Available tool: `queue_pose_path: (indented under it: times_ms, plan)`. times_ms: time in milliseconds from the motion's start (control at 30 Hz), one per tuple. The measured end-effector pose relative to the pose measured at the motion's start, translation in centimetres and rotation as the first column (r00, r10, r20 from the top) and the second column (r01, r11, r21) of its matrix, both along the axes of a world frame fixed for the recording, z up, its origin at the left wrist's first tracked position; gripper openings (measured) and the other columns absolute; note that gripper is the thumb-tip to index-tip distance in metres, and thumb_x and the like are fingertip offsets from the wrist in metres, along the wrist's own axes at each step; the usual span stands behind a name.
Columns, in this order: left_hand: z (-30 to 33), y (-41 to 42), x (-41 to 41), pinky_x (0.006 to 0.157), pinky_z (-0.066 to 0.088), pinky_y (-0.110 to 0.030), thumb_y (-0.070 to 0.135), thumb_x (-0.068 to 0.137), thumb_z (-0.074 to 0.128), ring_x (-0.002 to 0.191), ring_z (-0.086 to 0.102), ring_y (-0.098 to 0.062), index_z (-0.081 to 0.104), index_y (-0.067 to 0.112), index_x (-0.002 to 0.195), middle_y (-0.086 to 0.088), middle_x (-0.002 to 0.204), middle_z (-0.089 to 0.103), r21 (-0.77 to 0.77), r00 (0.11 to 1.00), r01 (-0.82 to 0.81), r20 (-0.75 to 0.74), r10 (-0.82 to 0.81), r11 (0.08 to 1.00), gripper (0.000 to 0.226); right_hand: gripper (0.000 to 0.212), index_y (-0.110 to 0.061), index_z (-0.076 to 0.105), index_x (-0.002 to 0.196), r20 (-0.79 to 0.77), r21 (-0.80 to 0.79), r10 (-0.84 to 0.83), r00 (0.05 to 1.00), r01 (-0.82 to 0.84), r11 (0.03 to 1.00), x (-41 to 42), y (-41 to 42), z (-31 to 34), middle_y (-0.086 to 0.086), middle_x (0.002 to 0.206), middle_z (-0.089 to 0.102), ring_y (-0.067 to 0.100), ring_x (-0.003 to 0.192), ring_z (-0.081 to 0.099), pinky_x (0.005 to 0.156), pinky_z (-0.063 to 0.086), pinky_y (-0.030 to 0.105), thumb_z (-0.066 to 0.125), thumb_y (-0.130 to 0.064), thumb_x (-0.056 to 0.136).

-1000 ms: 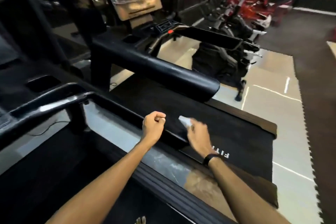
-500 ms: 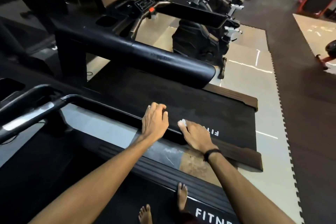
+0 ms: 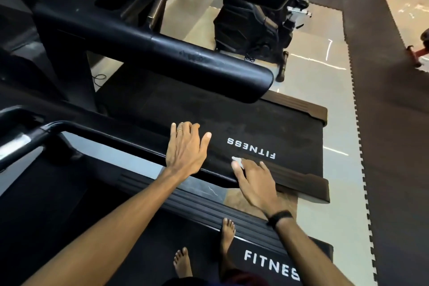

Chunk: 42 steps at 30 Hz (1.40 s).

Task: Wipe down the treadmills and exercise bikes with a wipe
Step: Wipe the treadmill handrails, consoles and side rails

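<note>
White and crumpled, a small wipe (image 3: 237,160) peeked out from under the right hand (image 3: 254,182) near the middle of the frame. The hand pressed it flat on the side rail (image 3: 299,177) of the far treadmill (image 3: 267,123), just below the word FITNESS. Its fingers lay fairly straight over the wipe, not curled round it. The left hand (image 3: 185,146) rested flat on the near edge of the black belt, fingers spread a little, holding nothing. A ring showed on one finger. Two bare feet (image 3: 226,232) stood on the near treadmill (image 3: 267,262) at the bottom. The wipe looked soft, thin and very light. It would bunch up easily, so pressing on it with flat fingers seemed best.
</note>
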State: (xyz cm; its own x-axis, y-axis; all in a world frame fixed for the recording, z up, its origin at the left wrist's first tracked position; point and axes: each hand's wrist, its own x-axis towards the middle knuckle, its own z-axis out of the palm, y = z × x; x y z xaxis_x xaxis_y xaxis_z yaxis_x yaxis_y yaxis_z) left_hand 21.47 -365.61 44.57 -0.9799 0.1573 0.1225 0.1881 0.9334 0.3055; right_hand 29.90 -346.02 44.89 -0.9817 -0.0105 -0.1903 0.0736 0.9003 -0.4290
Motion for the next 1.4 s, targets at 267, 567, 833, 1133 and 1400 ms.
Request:
queue_pose_path:
  times_ms: [267,567,833,1133,1400]
  plan:
    - [0.0,0.0,0.0,0.119,0.023,-0.054,0.05,0.101,0.018,0.121,0.055,-0.031,0.055,0.005,0.127,-0.013,0.123,0.058,0.035,0.999,-0.046,0.004,0.046,0.998,0.063,0.091,-0.017,0.024,0.157,0.116,0.057,0.328,0.938,-0.336,0.94,-1.4,-3.0,0.7,0.009,0.16,0.031,0.026,0.148,0.026,0.121,0.02,0.043,0.001,-0.076,0.092]
    - [0.1,-0.1,0.1,0.119,0.023,-0.054,0.049,0.103,0.02,0.117,0.056,-0.03,0.056,0.005,0.126,-0.012,0.121,0.059,0.031,0.998,-0.057,0.017,0.056,0.998,0.062,0.087,-0.032,0.046,0.147,0.362,-0.268,0.008,0.932,0.096,0.959,-2.4,1.3,1.1,-0.003,0.151,0.048,0.019,0.139,0.042,0.114,0.029,0.036,0.007,-0.083,0.087]
    - [0.1,-0.1,0.3,0.119,0.024,-0.053,0.048,0.103,0.02,0.116,0.058,-0.028,0.055,0.006,0.125,-0.009,0.124,0.058,0.091,0.996,-0.08,-0.021,0.082,0.993,0.058,0.074,-0.026,0.033,0.153,0.281,-0.174,0.329,0.902,-0.289,0.941,-4.8,-3.1,2.0,0.001,0.154,0.043,0.025,0.143,0.036,0.115,0.024,0.042,0.014,-0.071,0.098]
    - [0.1,0.1,0.2,0.114,0.03,-0.052,0.05,0.103,0.019,0.112,0.059,-0.027,0.057,0.008,0.124,-0.008,0.122,0.061,0.089,0.993,-0.12,-0.005,0.121,0.989,0.06,0.072,-0.032,0.042,0.149,0.298,-0.274,0.145,0.944,-0.061,0.96,-2.1,1.5,1.3,-0.005,0.154,0.045,0.018,0.144,0.037,0.115,0.026,0.029,0.011,-0.071,0.097]
    - [0.4,-0.9,0.5,0.114,0.028,-0.049,0.045,0.102,0.024,0.112,0.057,-0.017,0.059,0.015,0.12,0.002,0.123,0.06,0.307,0.992,-0.108,-0.036,0.124,0.945,0.05,0.067,-0.015,0.023,0.157,0.181,-0.046,0.45,0.875,-0.449,0.892,-4.3,-5.9,1.4,0.008,0.161,0.028,0.028,0.149,0.023,0.121,0.019,0.042,0.018,-0.056,0.104]
